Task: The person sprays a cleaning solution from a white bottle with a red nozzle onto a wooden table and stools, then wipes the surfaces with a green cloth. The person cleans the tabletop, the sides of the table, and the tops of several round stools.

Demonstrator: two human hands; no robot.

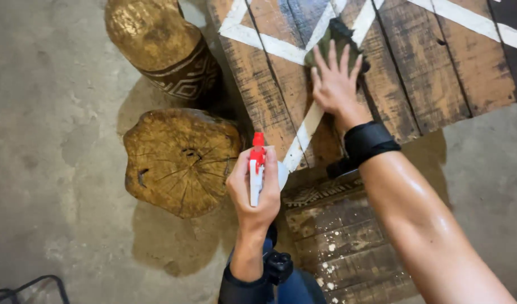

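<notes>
Left hand (254, 188) gripping spray bottle (257, 171), right hand (333, 84) spread flat on dark cloth (334, 35), wooden table (427, 67)

Bare concrete floor (56, 169), stained. Two log stools (180, 160) left of fingers. Worn plank table (438, 62), white-striped, under fingertips.

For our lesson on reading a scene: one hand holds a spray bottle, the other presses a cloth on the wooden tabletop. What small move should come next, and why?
Probably a sweep of the dark cloth along the plank. The right hand lies flat on it, fingers spread, on the wooden tabletop, while the left hand holds the spray bottle upright, off the table's edge and not aimed at the boards.
</notes>
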